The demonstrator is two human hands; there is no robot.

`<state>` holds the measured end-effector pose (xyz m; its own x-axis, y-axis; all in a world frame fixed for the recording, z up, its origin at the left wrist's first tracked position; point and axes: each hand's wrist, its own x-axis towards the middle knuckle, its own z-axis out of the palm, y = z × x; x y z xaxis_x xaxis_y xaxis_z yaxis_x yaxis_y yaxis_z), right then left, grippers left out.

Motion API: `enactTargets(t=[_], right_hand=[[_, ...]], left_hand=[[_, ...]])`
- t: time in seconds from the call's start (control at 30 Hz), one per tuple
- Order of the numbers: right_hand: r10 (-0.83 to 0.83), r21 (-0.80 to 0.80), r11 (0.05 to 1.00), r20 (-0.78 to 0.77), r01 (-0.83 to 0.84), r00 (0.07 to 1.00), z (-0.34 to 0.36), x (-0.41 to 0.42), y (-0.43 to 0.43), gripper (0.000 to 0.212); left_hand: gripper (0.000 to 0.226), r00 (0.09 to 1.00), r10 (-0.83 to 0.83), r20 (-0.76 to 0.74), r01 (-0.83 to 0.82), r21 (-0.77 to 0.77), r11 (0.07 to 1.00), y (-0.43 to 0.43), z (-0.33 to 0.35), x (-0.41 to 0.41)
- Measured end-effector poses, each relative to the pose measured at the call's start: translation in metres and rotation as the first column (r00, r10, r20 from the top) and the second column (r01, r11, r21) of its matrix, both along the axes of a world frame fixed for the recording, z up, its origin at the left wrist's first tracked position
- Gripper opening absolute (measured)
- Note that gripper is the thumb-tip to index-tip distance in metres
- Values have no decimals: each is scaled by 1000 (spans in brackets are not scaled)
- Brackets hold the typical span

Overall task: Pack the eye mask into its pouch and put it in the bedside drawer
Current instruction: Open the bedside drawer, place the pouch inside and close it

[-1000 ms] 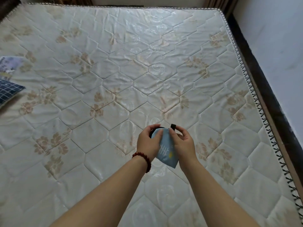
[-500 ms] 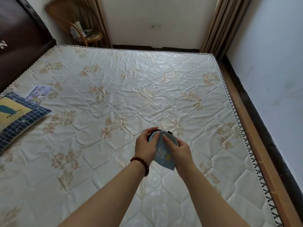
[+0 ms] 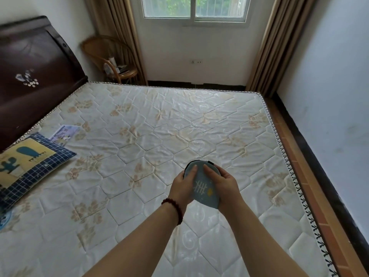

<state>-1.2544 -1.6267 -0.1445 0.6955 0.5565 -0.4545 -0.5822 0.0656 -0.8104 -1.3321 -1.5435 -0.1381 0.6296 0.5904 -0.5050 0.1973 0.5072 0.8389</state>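
A light blue pouch (image 3: 203, 188) with a pale line pattern and a small yellow mark is held above the mattress (image 3: 159, 136), a little right of centre. My left hand (image 3: 182, 186) grips its left side with the thumb pressed on the front. My right hand (image 3: 224, 182) grips its right side, its thumb also on the front. A dark edge (image 3: 199, 161), likely the black eye mask, shows at the pouch's top rim; the rest of the mask is hidden inside. No drawer is in view.
A blue checked cushion (image 3: 26, 164) and a printed packet (image 3: 63, 132) lie at the bed's left, by the dark wooden headboard (image 3: 34, 76). A wicker chair (image 3: 113, 62) stands in the far corner. Curtains flank a window; a white wall runs along the right.
My view has tilted upward, bringing the headboard, chair and window into sight. Both hands stay on the pouch; the black strap that stuck out at the top is now tucked down.
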Motion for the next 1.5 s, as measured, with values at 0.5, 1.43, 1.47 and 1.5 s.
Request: enactTargets(t=[0.5,1.43,1.47,1.5], right_hand=[[-2,131,991,-10,4,1000,37,1,-4,21],[388,425,863,-212,-273,897,87,-377,102,26],[412,416,859,-211,-299,887,88,-395,105,27],[439,407,852,-211,-330,873,89,-413,109,28]], left_hand=[[27,985,110,135,-101,-70,992,-3,37,-7],[30,763,563,318,-634,196,748,59,92,-388],[30,744,583,326,-655,183,733,60,93,-406],[30,726,602,333,-674,172,719,61,94,-424]])
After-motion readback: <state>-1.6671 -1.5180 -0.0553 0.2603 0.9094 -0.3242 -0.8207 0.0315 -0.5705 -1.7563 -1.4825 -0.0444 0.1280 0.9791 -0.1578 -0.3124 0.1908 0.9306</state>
